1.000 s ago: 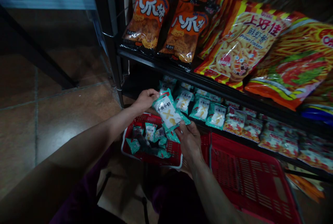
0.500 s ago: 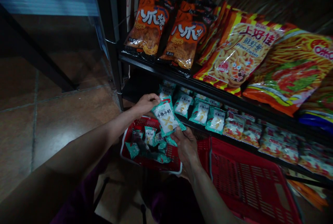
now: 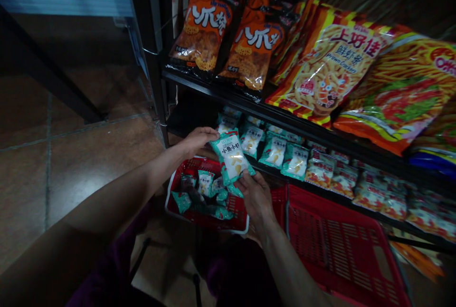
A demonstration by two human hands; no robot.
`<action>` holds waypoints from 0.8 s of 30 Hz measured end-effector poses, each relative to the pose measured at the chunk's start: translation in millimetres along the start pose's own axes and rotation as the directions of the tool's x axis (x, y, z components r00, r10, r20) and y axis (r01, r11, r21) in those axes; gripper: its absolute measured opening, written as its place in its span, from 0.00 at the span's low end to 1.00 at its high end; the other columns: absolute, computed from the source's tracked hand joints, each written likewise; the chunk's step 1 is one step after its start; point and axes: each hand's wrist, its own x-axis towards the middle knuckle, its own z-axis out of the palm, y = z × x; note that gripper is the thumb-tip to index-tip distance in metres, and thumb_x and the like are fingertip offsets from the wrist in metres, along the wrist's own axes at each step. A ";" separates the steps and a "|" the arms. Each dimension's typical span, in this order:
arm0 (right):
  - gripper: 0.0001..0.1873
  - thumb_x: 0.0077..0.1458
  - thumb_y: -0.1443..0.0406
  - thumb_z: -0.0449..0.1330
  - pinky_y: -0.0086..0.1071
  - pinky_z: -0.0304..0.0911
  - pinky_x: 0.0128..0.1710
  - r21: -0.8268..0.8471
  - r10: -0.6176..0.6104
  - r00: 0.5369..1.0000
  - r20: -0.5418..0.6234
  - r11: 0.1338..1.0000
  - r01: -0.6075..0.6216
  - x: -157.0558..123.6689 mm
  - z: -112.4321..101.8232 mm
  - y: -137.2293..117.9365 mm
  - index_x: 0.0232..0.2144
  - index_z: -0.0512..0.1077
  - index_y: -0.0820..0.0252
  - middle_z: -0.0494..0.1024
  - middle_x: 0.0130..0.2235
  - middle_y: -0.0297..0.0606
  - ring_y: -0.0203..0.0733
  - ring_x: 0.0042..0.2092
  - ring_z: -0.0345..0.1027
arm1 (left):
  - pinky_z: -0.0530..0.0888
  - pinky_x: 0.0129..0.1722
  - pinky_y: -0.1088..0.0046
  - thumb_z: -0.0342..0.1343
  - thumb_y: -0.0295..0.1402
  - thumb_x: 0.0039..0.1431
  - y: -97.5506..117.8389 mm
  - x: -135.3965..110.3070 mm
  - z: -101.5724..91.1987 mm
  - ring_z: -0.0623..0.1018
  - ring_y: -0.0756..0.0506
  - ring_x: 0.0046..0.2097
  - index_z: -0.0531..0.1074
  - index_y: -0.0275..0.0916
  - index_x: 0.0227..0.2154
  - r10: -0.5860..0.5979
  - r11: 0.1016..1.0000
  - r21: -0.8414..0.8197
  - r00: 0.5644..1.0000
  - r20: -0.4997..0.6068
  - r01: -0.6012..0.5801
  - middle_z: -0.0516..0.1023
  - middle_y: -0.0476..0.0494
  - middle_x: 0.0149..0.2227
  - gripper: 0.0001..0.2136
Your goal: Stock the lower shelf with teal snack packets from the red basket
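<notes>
Both my hands hold a small teal and white snack packet (image 3: 231, 157) just in front of the lower shelf. My left hand (image 3: 197, 139) pinches its top left corner. My right hand (image 3: 254, 195) grips its bottom edge, with another teal packet tucked under the fingers. Below the packet sits a small red basket (image 3: 178, 209) with several of the same teal packets inside. More teal packets (image 3: 274, 150) stand in a row on the lower shelf behind.
A black metal shelf (image 3: 249, 105) carries large orange snack bags (image 3: 204, 26) and yellow prawn cracker bags (image 3: 331, 69) on the upper level. Red and white packets (image 3: 356, 186) fill the lower shelf's right part. A large red basket (image 3: 338, 245) lies at lower right. Brown tiled floor (image 3: 71, 155) spreads to the left.
The packet has stayed between my hands, tilting slightly while the hands shifted a little. The view has moved slightly.
</notes>
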 end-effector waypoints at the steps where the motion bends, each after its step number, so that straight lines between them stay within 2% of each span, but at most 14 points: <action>1: 0.20 0.29 0.61 0.73 0.30 0.71 0.32 0.008 0.002 1.000 0.004 1.000 -0.002 0.8 -0.9 0.0 0.28 0.72 0.58 0.79 0.32 0.31 0.35 0.32 0.73 | 0.68 0.37 0.71 0.58 0.26 0.48 -0.1 0.0 0.0 0.72 0.50 0.30 0.74 0.36 0.24 -0.011 1.000 -0.029 1.000 -0.003 0.010 0.75 0.47 0.26 0.01; 6: 0.18 0.30 0.62 0.73 0.27 0.70 0.27 0.029 0.021 1.000 -0.013 0.999 -0.021 2.2 -3.3 0.0 0.26 0.71 0.58 0.78 0.28 0.29 0.32 0.28 0.72 | 0.70 0.37 0.71 0.58 0.24 0.51 0.1 -1.5 2.3 0.74 0.51 0.30 0.71 0.32 0.24 -0.043 0.993 -0.110 0.998 -0.038 0.039 0.75 0.45 0.27 0.03; 10: 0.17 0.31 0.64 0.73 0.26 0.69 0.25 0.048 0.068 0.998 0.004 0.997 -0.068 -0.5 -0.3 -0.7 0.25 0.70 0.59 0.78 0.28 0.29 0.32 0.26 0.71 | 0.69 0.29 0.74 0.59 0.26 0.52 2.2 -3.7 4.9 0.72 0.53 0.24 0.68 0.32 0.21 -0.102 0.992 -0.090 0.986 -0.131 0.091 0.73 0.45 0.22 0.08; 15: 0.18 0.30 0.65 0.73 0.25 0.67 0.24 0.106 0.080 0.997 -0.009 0.991 -0.079 -3.3 6.8 -3.1 0.24 0.69 0.60 0.77 0.26 0.30 0.31 0.26 0.69 | 0.64 0.21 0.79 0.57 0.26 0.54 3.1 -3.3 7.3 0.68 0.55 0.19 0.67 0.33 0.20 -0.096 0.995 -0.037 0.970 -0.224 0.090 0.70 0.48 0.18 0.09; 21: 0.16 0.33 0.66 0.72 0.25 0.67 0.24 0.152 0.077 0.997 -0.002 0.985 -0.076 -7.6 13.6 -5.7 0.25 0.71 0.60 0.77 0.27 0.30 0.30 0.26 0.68 | 0.62 0.19 0.80 0.57 0.27 0.54 1.5 0.0 8.2 0.66 0.56 0.17 0.66 0.34 0.19 -0.113 0.993 -0.068 0.952 -0.284 0.097 0.68 0.50 0.16 0.10; 24: 0.15 0.34 0.67 0.72 0.24 0.66 0.24 0.173 0.063 0.998 0.010 0.983 -0.063 -10.3 14.6 -7.1 0.25 0.70 0.60 0.76 0.26 0.29 0.29 0.25 0.67 | 0.62 0.19 0.79 0.57 0.27 0.55 0.3 1.2 7.5 0.67 0.55 0.17 0.65 0.34 0.19 -0.124 0.991 -0.086 0.955 -0.269 0.104 0.67 0.51 0.16 0.11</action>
